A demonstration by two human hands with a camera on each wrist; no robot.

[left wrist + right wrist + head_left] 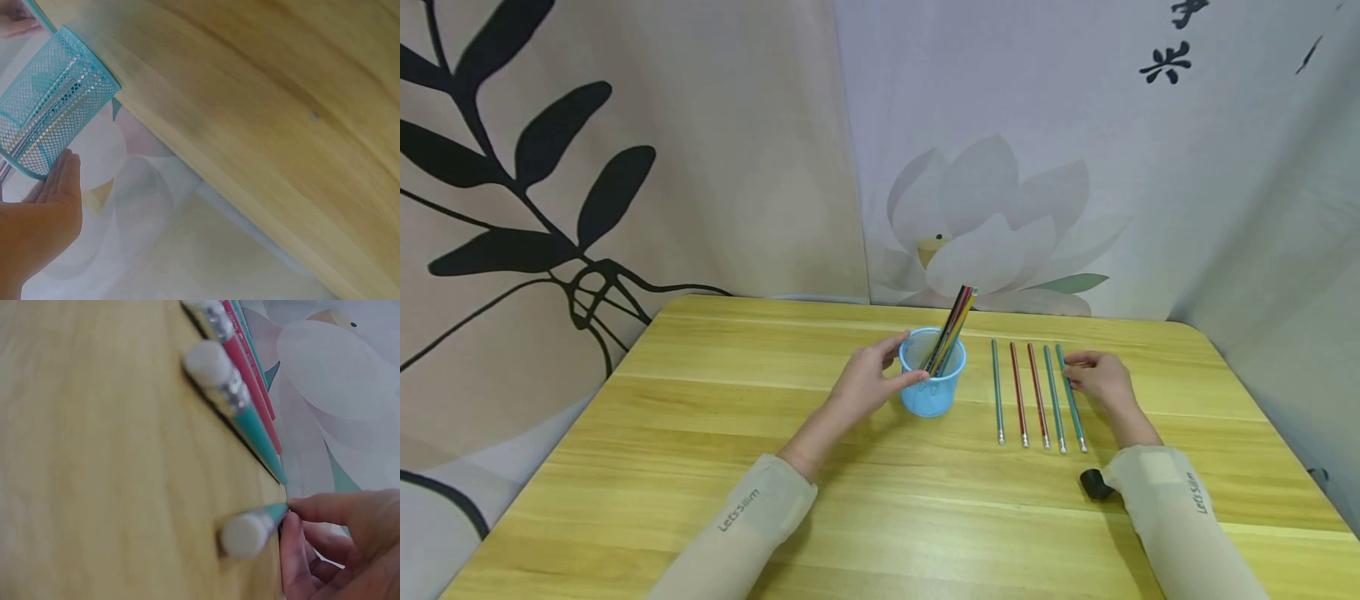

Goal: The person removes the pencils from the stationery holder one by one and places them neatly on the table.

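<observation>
A light blue mesh pencil cup stands upright on the table, with several pencils leaning to the right inside it. My left hand holds the cup from its left side, thumb at the near rim and fingers at the far rim. Right of the cup, pencils lie in a row, eraser ends toward me: a teal pencil, two red pencils and another teal pencil. At the row's right end, my right hand pinches the far part of a teal pencil, whose white eraser faces the right wrist camera.
The wooden table ends at the back against a printed curtain with leaf and lotus pictures. A small black object is at the right sleeve's cuff, to the near side of the pencil row.
</observation>
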